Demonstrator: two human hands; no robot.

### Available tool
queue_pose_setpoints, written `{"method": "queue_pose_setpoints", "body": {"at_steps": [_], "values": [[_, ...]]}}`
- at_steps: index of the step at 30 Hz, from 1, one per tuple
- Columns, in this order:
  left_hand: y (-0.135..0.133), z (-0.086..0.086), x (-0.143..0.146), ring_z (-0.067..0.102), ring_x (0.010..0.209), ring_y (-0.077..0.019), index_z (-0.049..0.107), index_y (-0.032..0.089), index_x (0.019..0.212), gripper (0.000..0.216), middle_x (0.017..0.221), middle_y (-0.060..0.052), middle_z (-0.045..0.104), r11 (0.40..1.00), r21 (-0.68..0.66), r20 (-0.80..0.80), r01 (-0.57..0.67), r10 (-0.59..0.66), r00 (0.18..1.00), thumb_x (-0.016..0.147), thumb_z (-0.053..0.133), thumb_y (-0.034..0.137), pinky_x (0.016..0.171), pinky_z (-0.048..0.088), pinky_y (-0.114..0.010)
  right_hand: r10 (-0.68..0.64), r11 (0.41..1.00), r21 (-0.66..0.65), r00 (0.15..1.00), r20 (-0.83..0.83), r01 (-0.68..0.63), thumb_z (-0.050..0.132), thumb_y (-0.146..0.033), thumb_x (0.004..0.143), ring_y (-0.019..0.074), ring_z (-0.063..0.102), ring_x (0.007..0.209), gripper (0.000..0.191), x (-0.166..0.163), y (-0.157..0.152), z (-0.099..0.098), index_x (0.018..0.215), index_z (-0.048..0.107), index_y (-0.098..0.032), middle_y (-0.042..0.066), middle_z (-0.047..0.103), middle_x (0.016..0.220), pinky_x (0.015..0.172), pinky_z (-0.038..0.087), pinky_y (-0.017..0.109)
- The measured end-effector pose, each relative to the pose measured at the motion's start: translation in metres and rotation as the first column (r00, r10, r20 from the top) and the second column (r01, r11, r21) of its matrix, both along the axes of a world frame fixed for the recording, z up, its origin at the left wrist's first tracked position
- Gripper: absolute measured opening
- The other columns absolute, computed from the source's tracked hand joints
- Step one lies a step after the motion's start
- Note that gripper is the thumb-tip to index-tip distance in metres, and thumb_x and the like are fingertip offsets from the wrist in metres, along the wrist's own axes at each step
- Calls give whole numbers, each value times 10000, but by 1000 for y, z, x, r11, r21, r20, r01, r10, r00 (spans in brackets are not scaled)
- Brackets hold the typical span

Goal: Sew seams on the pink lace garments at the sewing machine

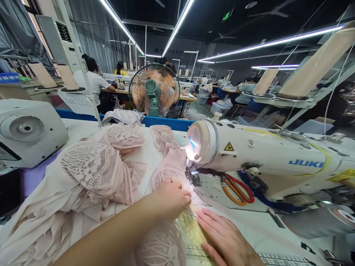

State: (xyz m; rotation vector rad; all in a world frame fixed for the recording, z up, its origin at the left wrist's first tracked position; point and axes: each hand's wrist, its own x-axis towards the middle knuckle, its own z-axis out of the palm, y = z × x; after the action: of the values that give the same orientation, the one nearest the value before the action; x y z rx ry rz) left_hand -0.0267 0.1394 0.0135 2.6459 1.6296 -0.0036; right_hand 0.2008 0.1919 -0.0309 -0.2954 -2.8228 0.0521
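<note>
A pale pink lace bra piece (169, 173) lies on the machine bed, its edge at the presser foot of the white sewing machine (233, 142). My left hand (173, 197) is closed on the lace just in front of the needle area, fingers curled and pressed together. To its right, my right hand (223, 234) lies flat, fingers stretched, on the table beside a yellow strip with ruler marks (191, 236). A narrow pink band (219, 207) runs past its fingertips. Another lace cup (162, 247) sits below my left wrist.
A heap of pink lace bra pieces (88, 173) covers the left of the table. Scissors (238, 190) with orange and red handles lie under the machine arm. Thread cones (266, 81) stand at right. A fan (154, 90) and people at other machines are beyond.
</note>
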Motion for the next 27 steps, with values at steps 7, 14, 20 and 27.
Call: {"method": "queue_pose_setpoints", "body": {"at_steps": [7, 14, 20, 27], "values": [[5, -14, 2, 563, 884, -180, 598, 173, 792, 88, 894, -11, 682, 992, 44, 118, 118, -122, 985, 718, 554, 153, 892, 405, -311, -24, 990, 141, 998, 58, 15, 536, -328, 856, 302, 615, 1082, 411, -5, -3, 3, 1177, 632, -91, 137, 620, 1229, 794, 581, 388], [11, -10, -1, 578, 857, -197, 600, 165, 881, 114, 906, -35, 671, 996, 79, 45, 51, -54, 998, 819, 560, 252, 851, 409, -340, -108, 994, 34, 992, 71, 106, 516, -272, 826, 302, 611, 1039, 415, -22, 1, 8, 1178, 613, -74, 148, 654, 1175, 800, 578, 414], [23, -8, -12, 557, 964, -208, 641, 188, 889, 124, 1038, -19, 668, 996, 54, -25, 75, -73, 997, 795, 581, 134, 919, 350, -385, -168, 973, -137, 974, 151, 188, 523, -274, 818, 312, 577, 1051, 459, -40, 3, 16, 1231, 586, -84, 144, 597, 1271, 857, 542, 453], [38, -7, -21, 515, 1078, -216, 647, 178, 905, 119, 1057, -29, 670, 999, 34, 7, 26, -27, 1000, 866, 537, 157, 955, 345, -388, -269, 912, -231, 921, 282, 338, 509, -255, 826, 327, 527, 1066, 472, -61, 3, 26, 1259, 549, -71, 155, 488, 1384, 904, 485, 493]]}}
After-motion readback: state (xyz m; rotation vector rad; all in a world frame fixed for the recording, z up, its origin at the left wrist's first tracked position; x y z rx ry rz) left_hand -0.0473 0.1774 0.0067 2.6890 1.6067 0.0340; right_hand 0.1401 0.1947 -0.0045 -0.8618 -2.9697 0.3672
